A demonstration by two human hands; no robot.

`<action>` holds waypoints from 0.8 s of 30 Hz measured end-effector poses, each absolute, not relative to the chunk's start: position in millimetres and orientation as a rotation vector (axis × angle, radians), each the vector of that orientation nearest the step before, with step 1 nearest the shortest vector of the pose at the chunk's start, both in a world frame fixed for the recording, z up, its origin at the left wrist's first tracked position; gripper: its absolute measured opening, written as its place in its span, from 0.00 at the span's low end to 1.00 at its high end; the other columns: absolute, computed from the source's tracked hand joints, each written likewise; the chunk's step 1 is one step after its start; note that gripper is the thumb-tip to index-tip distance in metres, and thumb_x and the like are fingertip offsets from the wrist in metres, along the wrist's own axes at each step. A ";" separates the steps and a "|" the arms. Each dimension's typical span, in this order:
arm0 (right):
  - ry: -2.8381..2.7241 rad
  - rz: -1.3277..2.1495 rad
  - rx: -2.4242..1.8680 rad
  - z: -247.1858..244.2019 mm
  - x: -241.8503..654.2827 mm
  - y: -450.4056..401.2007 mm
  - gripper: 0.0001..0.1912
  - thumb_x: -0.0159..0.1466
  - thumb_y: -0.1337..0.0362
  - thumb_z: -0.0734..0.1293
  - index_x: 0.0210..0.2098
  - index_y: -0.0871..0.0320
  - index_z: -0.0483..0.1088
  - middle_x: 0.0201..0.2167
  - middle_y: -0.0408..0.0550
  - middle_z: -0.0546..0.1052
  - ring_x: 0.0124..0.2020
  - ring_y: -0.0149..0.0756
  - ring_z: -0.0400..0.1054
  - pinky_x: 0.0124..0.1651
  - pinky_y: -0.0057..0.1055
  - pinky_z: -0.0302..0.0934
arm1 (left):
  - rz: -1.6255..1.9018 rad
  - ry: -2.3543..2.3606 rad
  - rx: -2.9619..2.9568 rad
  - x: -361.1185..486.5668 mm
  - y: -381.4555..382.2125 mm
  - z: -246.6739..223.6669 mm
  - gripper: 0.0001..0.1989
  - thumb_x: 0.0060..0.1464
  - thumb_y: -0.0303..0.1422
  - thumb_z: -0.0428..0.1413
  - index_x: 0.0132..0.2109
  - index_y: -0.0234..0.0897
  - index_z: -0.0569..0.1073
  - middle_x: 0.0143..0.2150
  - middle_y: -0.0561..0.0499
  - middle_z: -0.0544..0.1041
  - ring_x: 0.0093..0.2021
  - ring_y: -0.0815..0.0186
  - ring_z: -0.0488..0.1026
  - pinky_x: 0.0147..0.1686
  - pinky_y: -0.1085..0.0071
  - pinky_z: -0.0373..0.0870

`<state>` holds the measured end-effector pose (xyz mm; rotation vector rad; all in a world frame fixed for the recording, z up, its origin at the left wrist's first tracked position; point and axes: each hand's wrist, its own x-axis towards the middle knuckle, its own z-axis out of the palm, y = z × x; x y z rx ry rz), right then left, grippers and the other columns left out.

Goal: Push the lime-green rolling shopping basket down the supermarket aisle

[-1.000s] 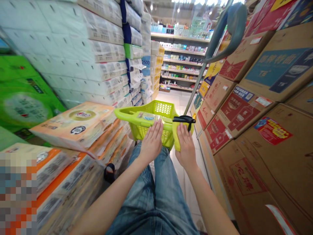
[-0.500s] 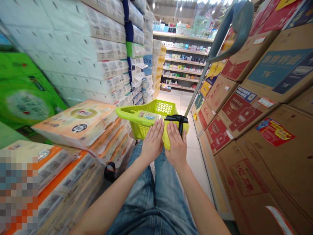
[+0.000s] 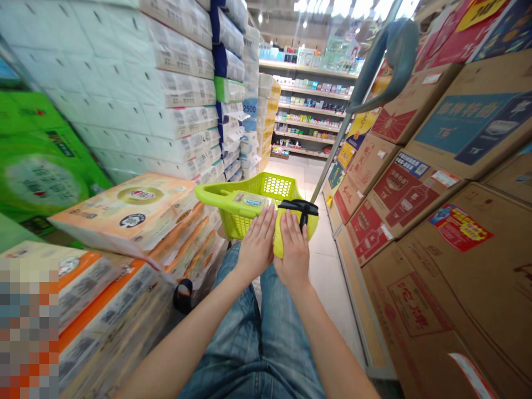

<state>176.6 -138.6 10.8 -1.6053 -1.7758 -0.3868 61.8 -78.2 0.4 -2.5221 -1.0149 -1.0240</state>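
A yellow-green basket (image 3: pixel 238 223) with holes in its walls stands in front of my legs, and its broad handle (image 3: pixel 208 194) reaches to the left. My left hand (image 3: pixel 260 238) lies with fingers stretched out, its fingertips touching the near end of the handle by a clear label. Beside it, my right hand (image 3: pixel 293 246) rests flat, fingers extended, on a bright yellow-green piece (image 3: pixel 279 224) with a black strap or cover (image 3: pixel 298 206) over its top. The palms face down, so what lies under them is hidden.
Stacked white tissue packs (image 3: pixel 183 88) and orange packs (image 3: pixel 124 202) line the left side. Cardboard boxes (image 3: pixel 469 255) rise on the right, with a grey pole and loop handle (image 3: pixel 403 66) before them. Shelves (image 3: pixel 311 105) cross the aisle's far end.
The view has shifted slightly, so the basket and hands sit a little lower and further left. Both hands keep nearly the same pose on the yellow-green surfaces.
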 end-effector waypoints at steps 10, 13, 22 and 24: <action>-1.500 -0.499 -1.709 5.1 232.6 -142.3 0.37 0.63 0.70 0.55 0.71 0.60 0.44 0.71 0.57 0.55 0.72 0.42 0.46 0.72 0.57 0.35 | -1.019 -1.072 -2.504 66.6 -79.6 0.5 0.35 0.64 0.33 0.45 0.73 0.28 0.42 0.74 0.41 0.47 0.74 0.58 0.41 0.70 0.57 0.48; -1.589 -0.482 -1.713 8.3 200.0 -136.8 0.38 0.62 0.69 0.56 0.71 0.62 0.44 0.71 0.56 0.53 0.73 0.42 0.44 0.73 0.54 0.29 | -1.018 -1.052 -2.511 64.5 -79.1 0.0 0.36 0.63 0.31 0.45 0.73 0.28 0.40 0.74 0.40 0.46 0.74 0.57 0.40 0.70 0.56 0.49; -1.781 -0.435 -1.595 8.0 206.9 -147.0 0.41 0.59 0.73 0.56 0.71 0.57 0.46 0.70 0.52 0.57 0.72 0.39 0.48 0.73 0.53 0.27 | -0.984 -1.027 -2.502 62.5 -78.1 0.9 0.38 0.59 0.27 0.46 0.73 0.27 0.40 0.75 0.41 0.45 0.75 0.58 0.39 0.70 0.57 0.48; -1.630 -0.441 -1.612 2.9 221.8 -147.4 0.40 0.60 0.73 0.55 0.72 0.56 0.44 0.71 0.53 0.56 0.72 0.41 0.48 0.72 0.56 0.29 | -0.979 -1.039 -2.493 64.7 -79.0 1.3 0.38 0.60 0.27 0.46 0.73 0.27 0.40 0.75 0.41 0.45 0.75 0.58 0.39 0.70 0.58 0.48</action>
